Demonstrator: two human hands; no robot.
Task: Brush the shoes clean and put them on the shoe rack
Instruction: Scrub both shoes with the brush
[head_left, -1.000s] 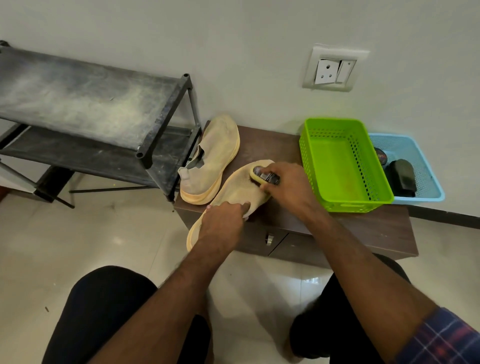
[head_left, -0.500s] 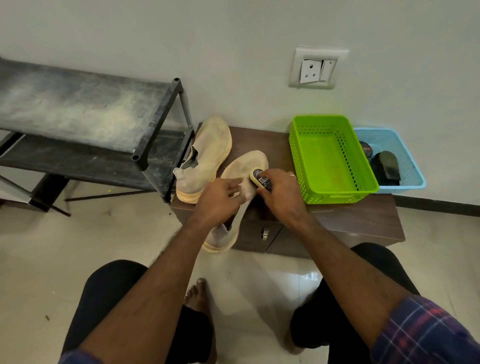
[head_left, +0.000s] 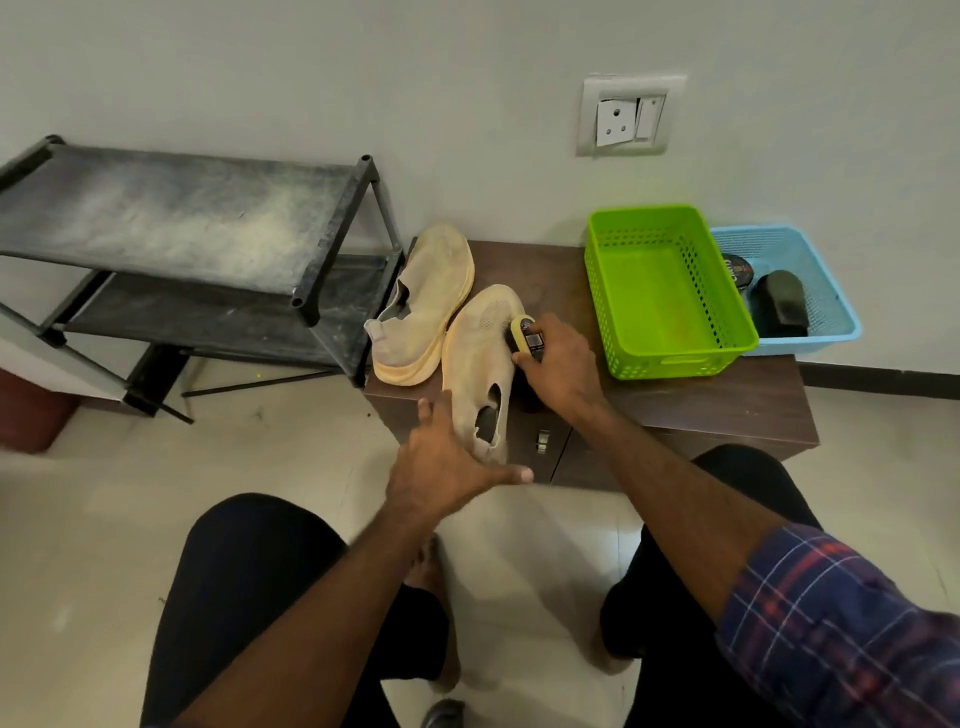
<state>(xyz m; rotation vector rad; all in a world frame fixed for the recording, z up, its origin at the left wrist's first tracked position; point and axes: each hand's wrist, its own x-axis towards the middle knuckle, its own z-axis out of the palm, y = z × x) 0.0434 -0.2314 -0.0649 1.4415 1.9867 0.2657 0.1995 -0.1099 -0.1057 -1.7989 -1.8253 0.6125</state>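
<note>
I saw my right hand curled round a small brush, its yellow-edged body pressed against the right side of the nearer shoe, up by the toe. That shoe lay on the low brown cabinet with its toe pointing far and its heel hanging over the near edge. My left hand was spread wide, fingers straight, at the shoe's heel and left side; I could not tell whether the palm actually touched it. The second shoe rested just to the left, close beside the first, toe toward the wall. The black shoe rack stood on the floor at the left of the cabinet, its top shelf dusty. On the right part of the cabinet sat a green basket, and just beyond it a blue basket holding a dark brush-like object and a round tin
</note>
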